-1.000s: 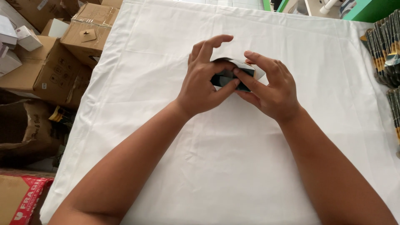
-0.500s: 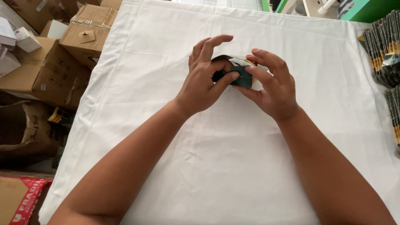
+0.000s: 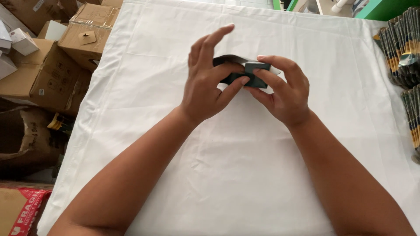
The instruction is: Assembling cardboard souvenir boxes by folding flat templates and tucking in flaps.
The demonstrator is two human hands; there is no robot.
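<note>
Nearest, two bare forearms reach up over the white cloth (image 3: 227, 175) that covers the table. Above its middle, the left hand (image 3: 205, 87) and right hand (image 3: 282, 89) pinch a small dark flat carton (image 3: 247, 72) between thumbs and fingers; the left forefinger sticks up free. The carton's long axis runs left to right, its pale inner flap towards the far edge. Left of the cloth stand cardboard boxes (image 3: 43, 74); what they hold cannot be told. Right of the cloth, stacks of dark flat cartons (image 3: 404, 48) lie.
</note>
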